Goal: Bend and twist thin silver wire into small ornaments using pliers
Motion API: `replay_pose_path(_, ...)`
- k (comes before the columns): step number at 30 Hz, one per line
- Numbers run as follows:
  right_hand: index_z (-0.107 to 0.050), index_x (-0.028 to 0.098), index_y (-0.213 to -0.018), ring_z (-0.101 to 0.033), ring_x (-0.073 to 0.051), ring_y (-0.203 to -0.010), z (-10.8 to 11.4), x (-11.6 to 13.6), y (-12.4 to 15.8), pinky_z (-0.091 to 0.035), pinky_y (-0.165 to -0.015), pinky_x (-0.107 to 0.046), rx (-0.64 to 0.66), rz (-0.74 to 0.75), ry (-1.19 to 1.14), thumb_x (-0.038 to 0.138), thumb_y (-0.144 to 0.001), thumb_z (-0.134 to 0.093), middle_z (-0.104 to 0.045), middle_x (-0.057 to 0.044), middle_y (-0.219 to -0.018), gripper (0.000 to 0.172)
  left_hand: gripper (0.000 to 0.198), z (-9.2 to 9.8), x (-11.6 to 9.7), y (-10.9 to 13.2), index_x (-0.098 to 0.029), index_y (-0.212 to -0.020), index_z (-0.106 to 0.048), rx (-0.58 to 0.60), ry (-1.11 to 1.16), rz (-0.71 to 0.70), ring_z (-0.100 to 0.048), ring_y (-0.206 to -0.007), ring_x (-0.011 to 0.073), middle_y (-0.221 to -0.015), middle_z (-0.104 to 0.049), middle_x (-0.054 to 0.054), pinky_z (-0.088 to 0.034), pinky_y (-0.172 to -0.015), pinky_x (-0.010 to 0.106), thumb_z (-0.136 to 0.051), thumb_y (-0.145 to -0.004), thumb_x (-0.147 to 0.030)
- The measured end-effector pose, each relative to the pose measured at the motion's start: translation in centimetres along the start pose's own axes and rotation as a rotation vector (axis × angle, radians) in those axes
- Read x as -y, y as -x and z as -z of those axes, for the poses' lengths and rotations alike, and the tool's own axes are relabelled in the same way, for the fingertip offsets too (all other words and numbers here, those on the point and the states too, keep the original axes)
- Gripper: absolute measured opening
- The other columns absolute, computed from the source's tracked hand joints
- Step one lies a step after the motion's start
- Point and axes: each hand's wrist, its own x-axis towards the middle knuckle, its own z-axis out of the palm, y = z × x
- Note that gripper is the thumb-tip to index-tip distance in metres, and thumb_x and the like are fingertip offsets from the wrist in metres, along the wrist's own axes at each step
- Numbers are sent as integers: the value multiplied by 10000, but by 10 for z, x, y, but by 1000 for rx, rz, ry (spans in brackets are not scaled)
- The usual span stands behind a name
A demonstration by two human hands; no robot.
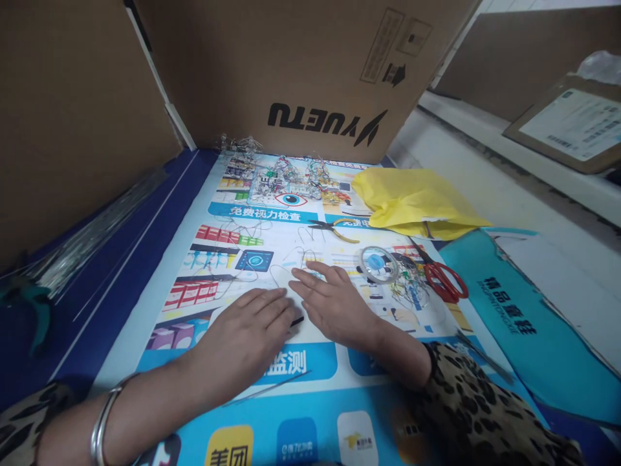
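My left hand (262, 323) and my right hand (334, 301) meet above a printed sheet (315, 333), fingertips almost touching. A thin wire (272, 270) loops up from between them, fine and hard to follow. The left fingers are bent and pressed together, closed on the wire, with the thumb hidden. On the right, the fingers reach across toward the left hand and pinch at the same wire; the contact itself is hidden. A small dark strip (297, 320) shows beside the left fingers. Beyond the hands lie pliers with yellow handles (339, 228).
Right of my hands are a clear tape roll (378, 264), a wire tangle (407, 288), red-handled scissors (444, 278) and tweezers (485, 357). Wire pieces (286, 175), a yellow bag (417, 197) and a cardboard box (291, 71) stand behind. Straight wires (97, 239) and green-handled pliers (39, 310) lie left.
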Motion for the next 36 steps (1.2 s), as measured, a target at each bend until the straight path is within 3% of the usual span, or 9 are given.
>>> replay_pose_path(4,-497,187,-1241,-309,-279,-1258,-1,2,-3,-299,-926,-456,68,4,10,234,-892,-390,-480,-41,-1338,368,287,-2,1,1,-113,-1097,-594,-23,-68,51,-553,-1094,293,-1151,-621,152,-412,-933,451,-458,-883,-247)
replay_pose_path(9,-525,147,-1196,-375,-257,-1195,4,7,-1,-292,-943,-445,78,2,-28,214,-876,-398,-524,-73,-1288,351,296,-5,2,0,-120,-1107,-584,19,-105,70,-539,-1114,277,-1177,-607,140,-414,-946,440,-449,-893,-275)
replay_pose_path(22,-595,156,-1082,-482,-227,-1068,2,10,6,-363,-885,-409,-91,-3,-130,195,-847,-450,-638,-70,-1102,279,270,-3,12,-3,-134,-1095,-554,74,90,88,-536,-1106,249,-1172,-599,120,-439,-947,427,-504,-854,-245)
replay_pose_path(25,-582,150,-1113,-431,-249,-1146,0,10,5,-347,-912,-427,-104,-68,-97,200,-860,-440,-604,-76,-1175,295,251,-2,13,-3,-134,-1068,-563,73,107,98,-548,-1081,256,-1173,-591,129,-449,-932,432,-506,-854,-252)
replay_pose_path(29,-557,154,-1156,-372,-266,-1210,-1,10,5,-321,-939,-448,-24,-75,-78,223,-872,-424,-558,-83,-1244,321,244,-4,15,-5,-144,-1076,-558,66,124,80,-534,-1099,256,-1163,-593,119,-436,-945,440,-493,-857,-231)
replay_pose_path(36,-574,160,-1107,-421,-229,-1144,1,13,7,-328,-935,-420,-33,-56,-179,215,-840,-462,-582,-78,-1199,295,254,-2,15,-4,-155,-1086,-562,80,169,100,-541,-1080,256,-1183,-582,107,-454,-922,441,-493,-849,-218)
